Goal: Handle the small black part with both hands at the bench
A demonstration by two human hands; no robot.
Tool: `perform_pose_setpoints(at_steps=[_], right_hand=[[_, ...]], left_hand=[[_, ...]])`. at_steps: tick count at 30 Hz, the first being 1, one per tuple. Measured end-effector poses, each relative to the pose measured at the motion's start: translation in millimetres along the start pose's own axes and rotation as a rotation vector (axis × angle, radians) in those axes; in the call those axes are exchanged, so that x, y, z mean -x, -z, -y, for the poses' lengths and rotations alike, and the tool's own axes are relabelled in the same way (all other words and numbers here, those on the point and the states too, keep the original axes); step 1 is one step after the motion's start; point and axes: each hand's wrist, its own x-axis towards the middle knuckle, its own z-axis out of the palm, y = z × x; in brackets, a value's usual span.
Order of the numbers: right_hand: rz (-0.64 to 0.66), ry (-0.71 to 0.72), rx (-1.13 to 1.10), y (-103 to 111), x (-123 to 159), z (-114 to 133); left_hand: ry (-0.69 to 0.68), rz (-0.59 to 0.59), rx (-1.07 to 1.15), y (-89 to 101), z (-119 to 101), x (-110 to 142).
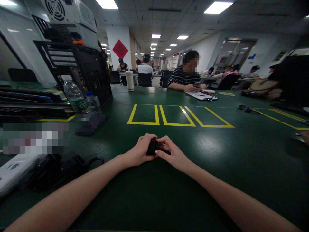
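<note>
As the left hand (140,151) clasps a small black object (151,147) over the green table (154,196), short of the yellow tape frames (180,124), the right hand (174,155) grasps its opposite side, presumably to steady it.

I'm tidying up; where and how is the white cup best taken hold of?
Grip the white cup around its body, below the rim, probably from the right: it stands upright, and the black case rises to its left. The right hand would first have to leave the black object.
</note>
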Motion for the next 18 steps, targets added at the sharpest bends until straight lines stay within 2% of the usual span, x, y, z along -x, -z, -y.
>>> perform_pose_setpoints(at_steps=[6,10,15,18], right_hand=[[-0.040,-0.004,-0.015,-1,-4,-5],[-0.060,-0.007,0.019,0,-4,-5],[0.002,0.008,0.001,2,-1,0],[-0.022,0.017,0.015,1,0,0]], left_hand=[[0.021,-0.025,-0.001,-6.6,5,0],[0.018,0.005,0.007,-0.6,0,0],[0.007,0.054,0.003,7.3,-6,0],[0.015,0.054,0.007,7.2,-7,0]])
